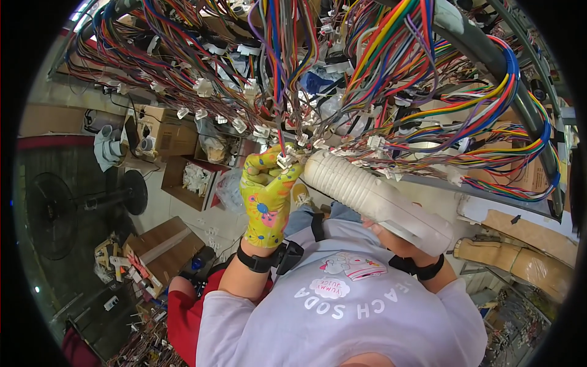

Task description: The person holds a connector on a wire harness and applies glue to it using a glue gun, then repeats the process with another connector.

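Observation:
My left hand (pixel 267 192), in a yellow flower-patterned glove, is closed with its fingertips pinching a small white wire connector (pixel 285 161). Coloured wires run up from the connector into the hanging bundle. My right hand (pixel 391 240) is wrapped round the grip of a bulky off-white hand tool (pixel 367 192) with a ribbed barrel; the tool hides most of its fingers. The barrel's front end points at the connector, close beside my left fingertips. Whether they touch I cannot tell.
Thick wire bundles (pixel 391 55) with white connectors hang from a dark metal rail (pixel 489 55) ahead. An open box (pixel 183 183), cartons (pixel 168 131) and a black fan (pixel 131 192) stand at left. A person's red garment (pixel 183 324) shows at lower left. Cardboard (pixel 513 260) lies at right.

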Action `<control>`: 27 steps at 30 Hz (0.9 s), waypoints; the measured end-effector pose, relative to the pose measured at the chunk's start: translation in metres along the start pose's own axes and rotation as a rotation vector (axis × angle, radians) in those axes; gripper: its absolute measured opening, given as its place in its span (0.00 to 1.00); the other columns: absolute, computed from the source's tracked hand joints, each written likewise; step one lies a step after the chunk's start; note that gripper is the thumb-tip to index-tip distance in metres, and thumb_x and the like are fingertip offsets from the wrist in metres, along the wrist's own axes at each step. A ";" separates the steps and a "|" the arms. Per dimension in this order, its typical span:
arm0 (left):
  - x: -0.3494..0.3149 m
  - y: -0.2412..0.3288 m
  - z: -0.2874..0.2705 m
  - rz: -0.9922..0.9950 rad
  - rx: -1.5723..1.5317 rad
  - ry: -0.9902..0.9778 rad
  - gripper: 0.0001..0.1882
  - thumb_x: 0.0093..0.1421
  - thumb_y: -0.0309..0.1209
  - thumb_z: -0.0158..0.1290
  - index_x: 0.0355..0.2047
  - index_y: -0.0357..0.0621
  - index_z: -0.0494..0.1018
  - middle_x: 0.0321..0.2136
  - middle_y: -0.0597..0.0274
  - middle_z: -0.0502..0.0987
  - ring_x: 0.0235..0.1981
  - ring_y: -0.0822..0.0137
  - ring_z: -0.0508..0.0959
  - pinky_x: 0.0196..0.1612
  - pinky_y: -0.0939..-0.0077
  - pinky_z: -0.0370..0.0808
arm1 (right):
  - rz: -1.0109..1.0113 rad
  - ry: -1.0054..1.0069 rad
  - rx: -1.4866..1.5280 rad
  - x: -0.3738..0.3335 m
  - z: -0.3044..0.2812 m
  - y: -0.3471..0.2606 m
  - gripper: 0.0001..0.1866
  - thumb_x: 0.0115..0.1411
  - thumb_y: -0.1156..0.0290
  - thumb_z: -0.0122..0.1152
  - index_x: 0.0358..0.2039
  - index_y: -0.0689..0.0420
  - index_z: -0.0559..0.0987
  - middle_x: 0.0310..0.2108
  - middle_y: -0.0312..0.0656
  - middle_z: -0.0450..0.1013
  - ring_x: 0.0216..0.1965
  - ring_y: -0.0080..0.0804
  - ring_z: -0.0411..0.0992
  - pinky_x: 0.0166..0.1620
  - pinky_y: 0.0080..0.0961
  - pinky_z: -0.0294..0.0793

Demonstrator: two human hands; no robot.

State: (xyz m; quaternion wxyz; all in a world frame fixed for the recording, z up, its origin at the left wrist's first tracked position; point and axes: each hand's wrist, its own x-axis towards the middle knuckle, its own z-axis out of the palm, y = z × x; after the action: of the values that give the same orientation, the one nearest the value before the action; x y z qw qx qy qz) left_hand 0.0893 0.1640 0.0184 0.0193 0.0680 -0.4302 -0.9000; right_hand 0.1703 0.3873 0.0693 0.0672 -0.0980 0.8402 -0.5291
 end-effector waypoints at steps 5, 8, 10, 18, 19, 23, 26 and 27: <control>0.000 0.001 -0.001 -0.008 -0.010 -0.004 0.18 0.48 0.14 0.59 0.38 0.43 0.69 0.41 0.56 0.76 0.39 0.69 0.77 0.45 0.74 0.74 | 0.027 -0.042 0.069 -0.003 -0.004 0.005 0.16 0.51 0.79 0.59 0.42 0.63 0.75 0.33 0.42 0.77 0.35 0.26 0.77 0.40 0.23 0.76; 0.001 0.002 0.000 -0.022 0.015 0.002 0.18 0.49 0.15 0.59 0.39 0.42 0.70 0.41 0.55 0.76 0.39 0.69 0.77 0.45 0.74 0.74 | 0.025 -0.030 0.051 -0.004 -0.004 0.008 0.15 0.52 0.78 0.59 0.42 0.63 0.75 0.32 0.41 0.77 0.34 0.26 0.77 0.39 0.24 0.77; 0.002 0.004 0.000 -0.039 0.021 0.016 0.17 0.50 0.15 0.58 0.40 0.41 0.70 0.41 0.55 0.76 0.39 0.69 0.77 0.45 0.75 0.73 | -0.079 -0.070 -0.069 0.002 -0.010 0.001 0.15 0.52 0.77 0.59 0.42 0.62 0.76 0.32 0.41 0.77 0.34 0.27 0.77 0.40 0.24 0.76; 0.002 0.008 0.001 -0.053 -0.024 0.030 0.17 0.51 0.14 0.56 0.42 0.38 0.70 0.40 0.53 0.77 0.39 0.66 0.78 0.46 0.72 0.74 | -0.016 -0.045 -0.052 0.001 -0.009 -0.002 0.12 0.53 0.76 0.58 0.40 0.61 0.76 0.30 0.39 0.77 0.35 0.24 0.76 0.42 0.23 0.74; 0.002 0.008 0.000 -0.053 -0.024 0.031 0.17 0.51 0.14 0.56 0.42 0.38 0.70 0.40 0.53 0.77 0.39 0.66 0.78 0.46 0.72 0.74 | -0.062 -0.055 -0.118 0.002 -0.010 -0.003 0.12 0.54 0.76 0.58 0.40 0.61 0.76 0.30 0.38 0.77 0.35 0.24 0.75 0.42 0.23 0.74; 0.004 0.008 0.002 -0.048 0.011 0.011 0.17 0.52 0.14 0.55 0.43 0.37 0.70 0.40 0.52 0.77 0.40 0.64 0.78 0.47 0.71 0.74 | 0.057 -0.007 0.160 -0.008 0.000 0.013 0.12 0.53 0.75 0.58 0.39 0.60 0.77 0.30 0.37 0.77 0.34 0.24 0.75 0.40 0.22 0.74; 0.003 0.007 -0.001 -0.054 -0.006 0.007 0.17 0.52 0.14 0.54 0.43 0.37 0.70 0.41 0.52 0.76 0.40 0.64 0.78 0.47 0.70 0.74 | 0.230 0.024 0.329 -0.001 -0.004 -0.005 0.12 0.52 0.76 0.59 0.39 0.60 0.77 0.29 0.36 0.77 0.33 0.24 0.75 0.37 0.21 0.74; 0.003 0.006 -0.001 -0.058 -0.027 0.005 0.17 0.52 0.15 0.54 0.43 0.37 0.70 0.41 0.51 0.76 0.41 0.64 0.78 0.47 0.70 0.74 | 0.266 0.008 0.335 -0.001 -0.006 -0.006 0.12 0.52 0.77 0.58 0.38 0.60 0.77 0.30 0.36 0.77 0.32 0.24 0.75 0.36 0.21 0.74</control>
State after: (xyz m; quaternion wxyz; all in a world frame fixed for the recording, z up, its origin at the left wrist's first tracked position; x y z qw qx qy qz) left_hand 0.0868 0.1588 0.0221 -0.0048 0.0822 -0.4157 -0.9058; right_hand 0.1702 0.3898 0.0773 0.1484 0.0285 0.7462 -0.6483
